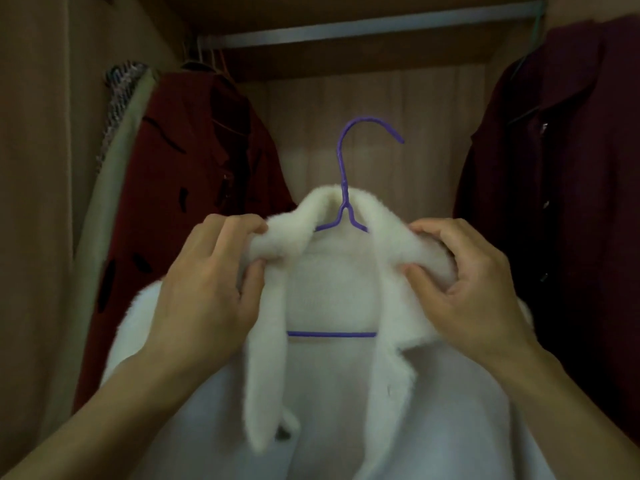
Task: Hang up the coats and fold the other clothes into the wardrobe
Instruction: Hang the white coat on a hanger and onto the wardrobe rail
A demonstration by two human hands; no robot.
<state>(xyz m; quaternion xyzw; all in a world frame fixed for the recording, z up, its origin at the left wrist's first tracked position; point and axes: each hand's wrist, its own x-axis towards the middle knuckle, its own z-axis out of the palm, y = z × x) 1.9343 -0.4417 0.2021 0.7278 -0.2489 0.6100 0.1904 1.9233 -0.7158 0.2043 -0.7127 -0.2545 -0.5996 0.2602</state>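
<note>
1. Hanging step: left hand (207, 282) and right hand (464, 282) each pinch the fluffy white fleece coat (332, 292) at its collar, between them.
2. Purple wire hanger (346, 188) hook is free above both hands; next move probably lifts it onto the grey metal rail (374, 27).

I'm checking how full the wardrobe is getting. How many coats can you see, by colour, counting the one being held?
White coat, on the purple hanger, held by left hand and right hand: 1
Red coat: 1
Dark maroon coat: 1
Total: 3 coats
</note>
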